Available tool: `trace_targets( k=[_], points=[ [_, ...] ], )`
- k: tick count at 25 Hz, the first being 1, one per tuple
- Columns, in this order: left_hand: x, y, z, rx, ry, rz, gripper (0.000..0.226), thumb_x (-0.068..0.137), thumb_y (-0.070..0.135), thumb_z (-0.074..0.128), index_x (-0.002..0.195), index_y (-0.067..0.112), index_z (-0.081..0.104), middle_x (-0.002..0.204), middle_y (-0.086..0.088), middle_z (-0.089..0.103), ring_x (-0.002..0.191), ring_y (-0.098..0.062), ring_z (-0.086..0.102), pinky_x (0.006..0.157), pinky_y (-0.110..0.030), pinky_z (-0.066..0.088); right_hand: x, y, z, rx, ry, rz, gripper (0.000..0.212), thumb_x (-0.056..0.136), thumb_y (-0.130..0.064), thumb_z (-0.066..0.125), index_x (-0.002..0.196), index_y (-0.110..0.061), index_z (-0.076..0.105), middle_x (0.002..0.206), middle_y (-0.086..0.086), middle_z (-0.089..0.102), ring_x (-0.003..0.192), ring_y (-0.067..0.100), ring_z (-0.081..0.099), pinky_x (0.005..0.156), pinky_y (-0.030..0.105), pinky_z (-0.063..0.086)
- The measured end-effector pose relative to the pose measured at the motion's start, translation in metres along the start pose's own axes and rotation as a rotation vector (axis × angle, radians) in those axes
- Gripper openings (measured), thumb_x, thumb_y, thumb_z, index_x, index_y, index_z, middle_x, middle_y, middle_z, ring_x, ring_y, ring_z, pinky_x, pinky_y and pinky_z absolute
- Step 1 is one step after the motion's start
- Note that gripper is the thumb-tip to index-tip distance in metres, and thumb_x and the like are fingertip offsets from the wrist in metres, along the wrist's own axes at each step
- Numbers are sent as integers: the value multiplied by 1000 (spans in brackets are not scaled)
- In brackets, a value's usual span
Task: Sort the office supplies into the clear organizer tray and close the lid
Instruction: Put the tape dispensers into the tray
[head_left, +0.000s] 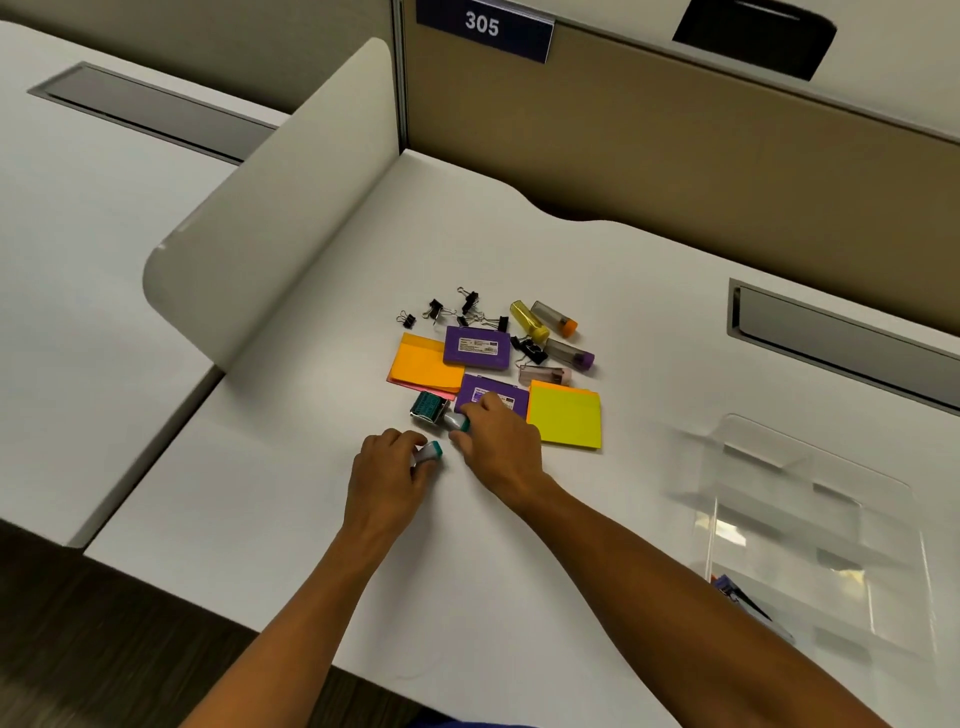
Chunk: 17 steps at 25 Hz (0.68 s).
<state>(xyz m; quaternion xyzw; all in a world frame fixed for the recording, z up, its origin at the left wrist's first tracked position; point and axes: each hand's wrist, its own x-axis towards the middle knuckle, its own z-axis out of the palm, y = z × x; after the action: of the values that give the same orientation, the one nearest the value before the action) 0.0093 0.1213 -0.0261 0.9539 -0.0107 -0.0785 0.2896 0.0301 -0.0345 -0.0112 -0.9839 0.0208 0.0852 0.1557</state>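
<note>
Head view: my left hand (390, 467) gripping small teal-capped stamp (429, 453); my right hand (498, 441) pinching second one (457, 422) beside purple case (493, 397). Clear organizer tray (810, 540) lying well apart, right. Am keeping grips firm, carrying both across, dropping into one compartment.

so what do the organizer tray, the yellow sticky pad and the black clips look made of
Organizer tray: clear, glossy, probably hard plastic; the desk shows through and its edges catch light.
Yellow sticky pad: matte paper, flat stacked sheets with orange ones beneath.
Black binder clips: likely painted metal bodies with thin wire handles; too small to confirm.
</note>
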Motion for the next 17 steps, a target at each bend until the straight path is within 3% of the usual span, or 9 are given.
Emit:
trace_targets(
  k=[6,9,14,17],
  points=[
    [-1,-6,-8,-99,41,-25,33,89,35,63,114,14,64,110,-6,67,95,-17,55,84,-29,48,-5,1,-2,32,38,18,38,93,-42,59,126,-23,56,124,0,55,109,19,58,83,37,52],
    [-4,-1,-13,-181,54,-35,31,89,31,64,112,11,63,108,-8,68,90,-15,56,81,-25,46,-16,7,-7,63,85,17,37,91,-44,60,121,-24,57,122,-3,57,103,17,60,77,35,54],
    [-13,18,-17,-309,52,-20,30,95,19,56,122,6,58,114,-12,65,92,-15,57,82,-24,46,-43,25,-19,204,165,47,38,88,-49,62,121,-28,59,122,-7,61,100,12,60,71,28,54],
    [-21,31,-14,-447,26,-32,32,100,22,45,127,9,53,118,-10,62,99,-18,58,83,-26,50,-66,46,-33,276,189,90,38,88,-51,62,121,-32,59,122,-10,61,89,8,59,67,25,48]
  ],
)
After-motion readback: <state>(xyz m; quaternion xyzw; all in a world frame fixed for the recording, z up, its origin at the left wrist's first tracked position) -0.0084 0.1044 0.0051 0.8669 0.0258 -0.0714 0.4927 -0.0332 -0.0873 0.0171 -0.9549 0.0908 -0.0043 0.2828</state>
